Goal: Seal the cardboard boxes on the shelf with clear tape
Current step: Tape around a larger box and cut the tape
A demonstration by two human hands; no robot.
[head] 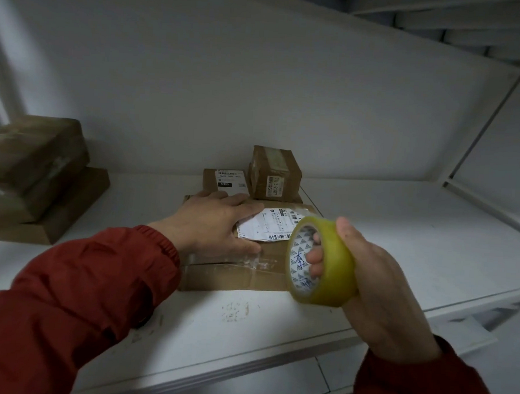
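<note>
A flat cardboard box (236, 275) lies on the white shelf (400, 252), with a white shipping label (269, 227) on top and a strip of clear tape (249, 261) along its seam. My left hand (212, 224) lies flat on the box top, fingers straight and pressing down, thumb beside the tape strip. My right hand (378, 281) grips a yellowish roll of clear tape (321, 260) just right of the box, with fingers through the core. Behind the flat box stand two smaller boxes, one low with a label (226, 181), one taller (275, 173).
A stack of cardboard boxes (33, 179) sits at the left of the shelf. A white back wall and a white upright post (472, 141) at the right bound the shelf. The shelf's front edge runs below my arms.
</note>
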